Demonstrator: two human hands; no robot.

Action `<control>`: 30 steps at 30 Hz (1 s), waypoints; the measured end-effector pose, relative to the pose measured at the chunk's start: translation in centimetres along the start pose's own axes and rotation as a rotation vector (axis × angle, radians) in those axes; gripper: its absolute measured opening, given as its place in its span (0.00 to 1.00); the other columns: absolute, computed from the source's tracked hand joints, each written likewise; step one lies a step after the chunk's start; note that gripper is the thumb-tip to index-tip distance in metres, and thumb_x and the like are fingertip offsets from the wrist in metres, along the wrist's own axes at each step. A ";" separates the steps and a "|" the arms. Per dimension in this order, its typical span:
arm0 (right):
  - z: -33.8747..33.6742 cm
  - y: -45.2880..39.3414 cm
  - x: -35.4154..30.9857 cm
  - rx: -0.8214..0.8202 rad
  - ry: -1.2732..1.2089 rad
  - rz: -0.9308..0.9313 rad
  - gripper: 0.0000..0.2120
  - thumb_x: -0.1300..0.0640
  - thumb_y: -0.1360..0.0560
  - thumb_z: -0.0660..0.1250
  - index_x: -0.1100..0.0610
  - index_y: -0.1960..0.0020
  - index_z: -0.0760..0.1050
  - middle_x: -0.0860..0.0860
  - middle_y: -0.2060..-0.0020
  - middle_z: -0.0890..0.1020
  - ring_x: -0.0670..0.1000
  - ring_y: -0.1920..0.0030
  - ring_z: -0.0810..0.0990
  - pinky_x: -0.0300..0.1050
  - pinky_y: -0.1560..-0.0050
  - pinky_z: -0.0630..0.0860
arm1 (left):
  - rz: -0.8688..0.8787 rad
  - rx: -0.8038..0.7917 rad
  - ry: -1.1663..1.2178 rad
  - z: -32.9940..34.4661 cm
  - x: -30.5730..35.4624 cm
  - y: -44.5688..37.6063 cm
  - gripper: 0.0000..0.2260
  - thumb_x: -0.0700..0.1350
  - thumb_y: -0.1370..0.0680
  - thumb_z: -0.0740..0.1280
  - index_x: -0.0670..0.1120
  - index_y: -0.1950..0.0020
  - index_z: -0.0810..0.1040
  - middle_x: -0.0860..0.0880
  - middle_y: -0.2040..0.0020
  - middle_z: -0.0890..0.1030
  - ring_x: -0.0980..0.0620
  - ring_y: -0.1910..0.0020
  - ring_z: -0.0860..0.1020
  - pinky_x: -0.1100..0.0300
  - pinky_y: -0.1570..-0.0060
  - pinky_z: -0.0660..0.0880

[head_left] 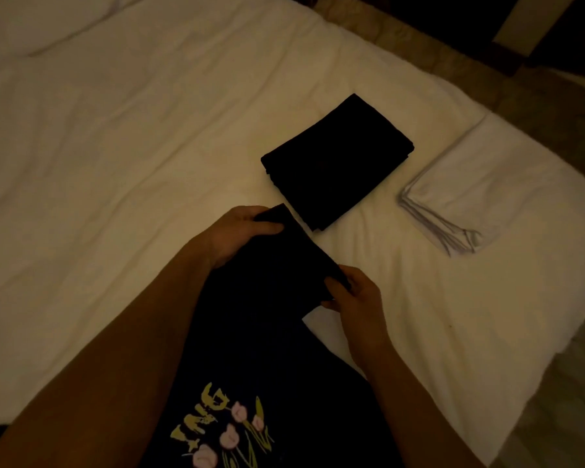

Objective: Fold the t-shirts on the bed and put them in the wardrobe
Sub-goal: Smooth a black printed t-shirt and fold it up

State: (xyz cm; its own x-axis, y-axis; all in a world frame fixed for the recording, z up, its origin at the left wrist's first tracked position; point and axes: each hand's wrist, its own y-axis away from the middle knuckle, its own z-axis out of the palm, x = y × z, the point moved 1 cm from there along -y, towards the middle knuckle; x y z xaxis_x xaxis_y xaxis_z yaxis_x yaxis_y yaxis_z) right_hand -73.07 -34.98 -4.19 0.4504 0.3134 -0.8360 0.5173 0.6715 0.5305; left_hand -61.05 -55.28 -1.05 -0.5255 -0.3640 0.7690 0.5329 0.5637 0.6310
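**Dark T-Shirt Up Off the Bed, Pinched at Both Corners**

Dim light, white bed (122, 157), and a black t-shirt (271, 282) held up between two hands. Left hand (237, 234) curled round the far corner of the top edge, thumb laid flat across the cloth. Right hand (352, 295) pinching the near corner, fingers wrapped behind, thumb in front. Both grips closed on fabric, neither slack.

Shirt hanging from that held edge toward the body, lower part lost against the dark printed shirt (223, 430) worn below; hard to tell where one ends and the other begins.

Just beyond the left hand, one folded black t-shirt (338, 163) lying flat on the bed, a neat rectangle, close to the held shirt's edge but not clearly touching. Further right, well apart, a folded white cloth (480, 184) near the bed's corner. No wardrobe visible from here.

Handling, as a judgement: light, soft, limp cloth, no stiffness to hold a shape, so likely to sag and crease wherever unsupported. Not fragile, not slippery; a thumb-and-finger pinch probably enough. Best hold at the corners or along a seam, edge kept taut between the hands, so the fold lands square. Black on black in this light: edges easy to misjudge, worth aligning by feel.

Stage, by the look of it: folding under way, one shirt done, wardrobe step not yet reached.
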 end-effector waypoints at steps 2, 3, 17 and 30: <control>-0.8 -0.7 0.0 0.066 0.060 0.012 0.05 0.62 0.21 0.66 0.57 0.49 0.80 0.53 0.55 0.85 0.51 0.53 0.84 0.44 0.52 0.82 | 0.055 0.050 -0.121 0.7 0.9 -0.4 0.06 0.38 0.24 0.70 0.43 0.48 0.82 0.45 0.55 0.84 0.49 0.59 0.82 0.60 0.54 0.78; -1.2 -1.2 0.1 0.085 0.122 0.017 0.05 0.62 0.21 0.66 0.56 0.52 0.80 0.54 0.56 0.85 0.54 0.53 0.84 0.48 0.51 0.83 | 0.080 0.080 -0.152 1.2 1.2 -0.6 0.05 0.36 0.23 0.69 0.44 0.51 0.81 0.47 0.59 0.83 0.53 0.62 0.81 0.63 0.58 0.76; -1.4 0.8 0.6 0.055 0.530 -0.229 0.06 0.54 0.21 0.67 0.57 0.53 0.79 0.53 0.58 0.81 0.46 0.59 0.78 0.32 0.58 0.72 | 0.222 0.562 -0.156 2.0 -1.6 2.9 0.04 0.41 0.24 0.69 0.50 0.53 0.79 0.52 0.54 0.77 0.61 0.58 0.74 0.80 0.62 0.66; 2.2 7.1 7.2 -0.417 1.054 -0.395 0.09 0.50 0.21 0.66 0.51 0.44 0.81 0.49 0.73 0.77 0.47 0.71 0.76 0.39 0.69 0.71 | -0.104 0.589 0.243 0.2 -16.8 15.2 0.12 0.53 0.17 0.61 0.47 0.49 0.79 0.52 0.55 0.83 0.47 0.62 0.83 0.59 0.63 0.78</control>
State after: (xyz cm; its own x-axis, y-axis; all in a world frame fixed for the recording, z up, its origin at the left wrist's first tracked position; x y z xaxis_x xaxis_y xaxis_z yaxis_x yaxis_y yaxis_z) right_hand -64.59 -29.41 -6.14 -0.6040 0.3017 -0.7376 0.1227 0.9497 0.2879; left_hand -44.23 -40.40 -4.39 -0.3526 -0.5575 0.7516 -0.0021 0.8037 0.5951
